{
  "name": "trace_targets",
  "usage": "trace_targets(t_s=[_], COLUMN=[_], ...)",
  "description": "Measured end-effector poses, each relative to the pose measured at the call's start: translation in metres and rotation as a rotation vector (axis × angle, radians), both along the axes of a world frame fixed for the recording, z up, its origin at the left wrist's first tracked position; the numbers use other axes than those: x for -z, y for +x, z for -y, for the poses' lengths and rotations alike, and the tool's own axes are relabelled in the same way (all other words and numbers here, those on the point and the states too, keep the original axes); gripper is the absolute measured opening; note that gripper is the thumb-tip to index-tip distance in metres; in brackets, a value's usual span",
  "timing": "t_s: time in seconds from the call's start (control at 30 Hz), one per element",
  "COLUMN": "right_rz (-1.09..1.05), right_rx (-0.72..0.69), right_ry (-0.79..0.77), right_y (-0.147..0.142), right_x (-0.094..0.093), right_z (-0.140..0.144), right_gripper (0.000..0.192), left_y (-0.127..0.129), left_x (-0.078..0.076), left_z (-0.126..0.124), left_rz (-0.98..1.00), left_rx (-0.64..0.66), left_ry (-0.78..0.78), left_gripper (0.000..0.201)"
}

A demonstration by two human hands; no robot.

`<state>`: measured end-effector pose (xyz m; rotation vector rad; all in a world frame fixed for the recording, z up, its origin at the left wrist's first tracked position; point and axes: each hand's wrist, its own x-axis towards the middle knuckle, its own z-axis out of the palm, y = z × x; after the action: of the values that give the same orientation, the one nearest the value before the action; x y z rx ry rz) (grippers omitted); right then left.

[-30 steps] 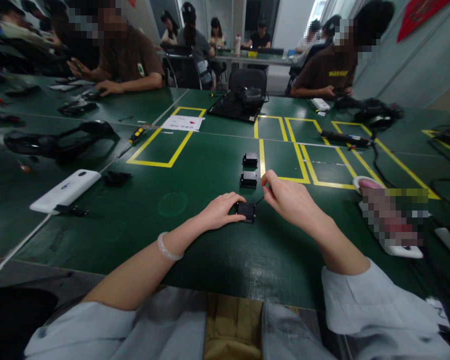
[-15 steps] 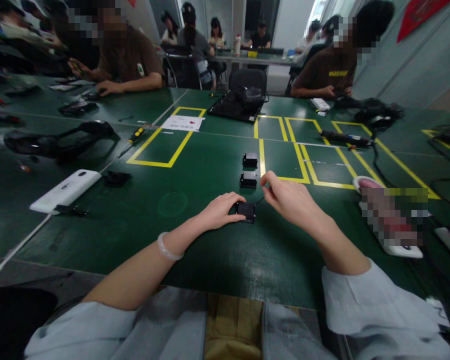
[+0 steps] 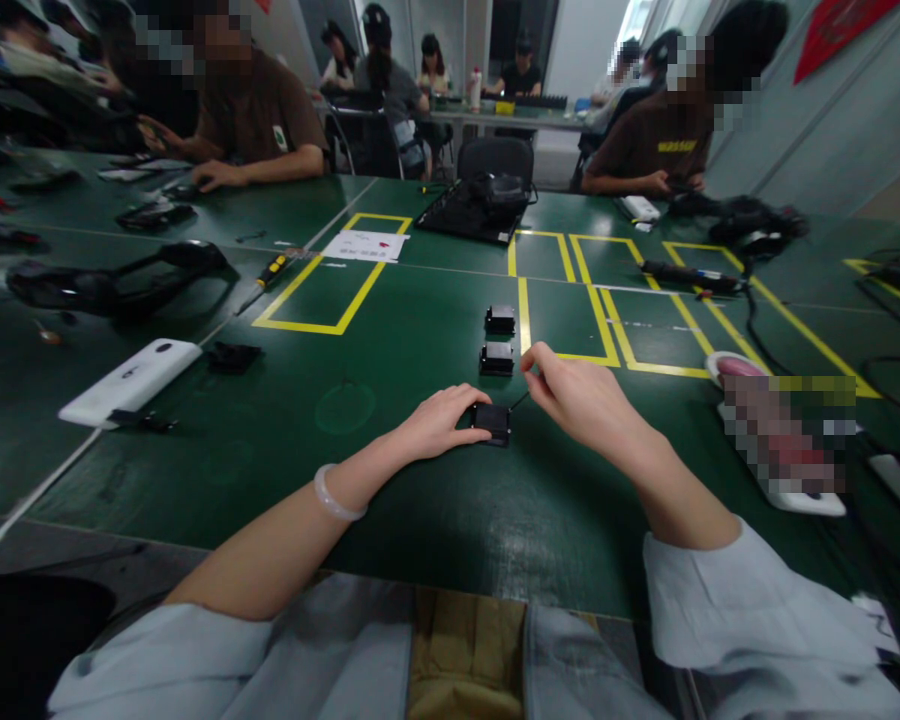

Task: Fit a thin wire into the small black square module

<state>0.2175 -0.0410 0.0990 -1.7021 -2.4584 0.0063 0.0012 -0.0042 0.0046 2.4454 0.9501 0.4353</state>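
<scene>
Between the thumb and fingers of my left hand is a small black block, lying on the green table. Bright screw-like spots show at its right edge. My right hand pinches a thin dark rod, whose tip meets or nearly meets the block's upper right corner; its far end is hidden in my fingers. Just beyond, two similar black blocks, a nearer one and a farther one, stand in a row.
At left lie a white power bank, a black clip-like part and a yellow-black screwdriver. A blurred-out phone-like thing lies at right. Yellow tape marks the table. A black headset rests farther back, where co-workers sit.
</scene>
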Motion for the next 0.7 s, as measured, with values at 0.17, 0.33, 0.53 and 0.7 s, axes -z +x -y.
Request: trace_targets(t_s=[0.17, 0.33, 0.53, 0.7], right_rz=[-0.042, 0.030, -0.028, -0.045], right_rx=[-0.002, 0.027, -0.009, -0.014], right_ry=[-0.003, -0.019, -0.007, -0.001], right_y=[-0.0004, 0.0004, 0.0018, 0.0012], right_x=[-0.0010, 0.0009, 0.0015, 0.0004], right_z=[0.0008, -0.0019, -0.0008, 0.0003], right_gripper=[0.022, 0.028, 0.022, 0.019], left_y=[-0.0001, 0.0004, 0.0003, 0.0001], left_x=[-0.0002, 0.0004, -0.0011, -0.0016], left_z=[0.0002, 0.0002, 0.0008, 0.0012], left_rz=[0.003, -0.011, 0.005, -0.004], left_rx=[0.005, -0.001, -0.003, -0.003], left_ry=[0.009, 0.006, 0.006, -0.002], left_gripper=[0.039, 0.039, 0.039, 0.038])
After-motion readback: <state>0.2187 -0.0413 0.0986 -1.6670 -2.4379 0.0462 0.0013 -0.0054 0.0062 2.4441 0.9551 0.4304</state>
